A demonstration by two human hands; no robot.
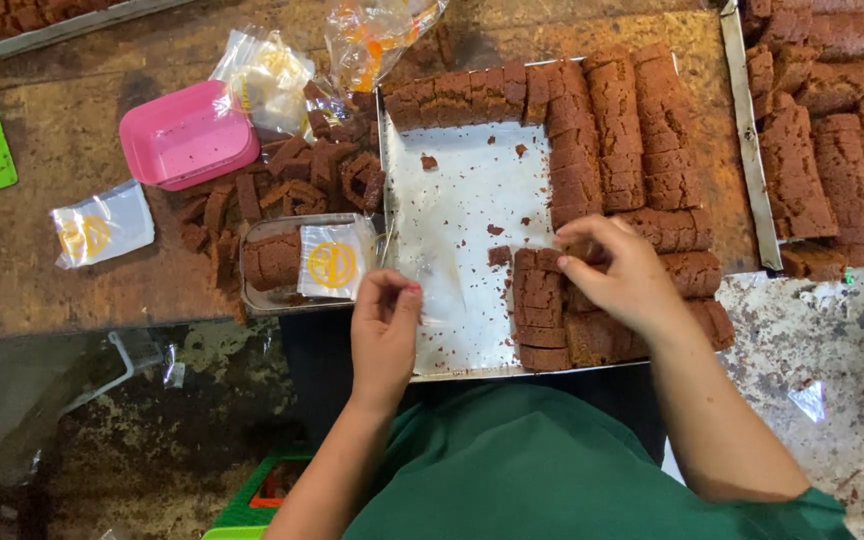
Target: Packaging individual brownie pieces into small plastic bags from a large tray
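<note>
Left hand (384, 322) fingers pressed together, pinching the edge of a clear bag (430, 275) that lies over the bare tray (452, 190) floor, just right of the hand. Right hand (627, 275) curled, fingertips closing on a brown cake slice (584, 250) at the top of a cut row (540, 310); whether it's gripped or only touched, cannot tell. More cake rows (617, 130) beyond the right hand, lining the tray edge. Left of the left hand: small tray (282, 262) with a cake piece and a printed bag (332, 262). Farther out, pink tub (188, 134), cake scraps (282, 185), loose bag (102, 225) on the tabletop (62, 150). Second cake tray (832, 130) right of the right hand.
</note>
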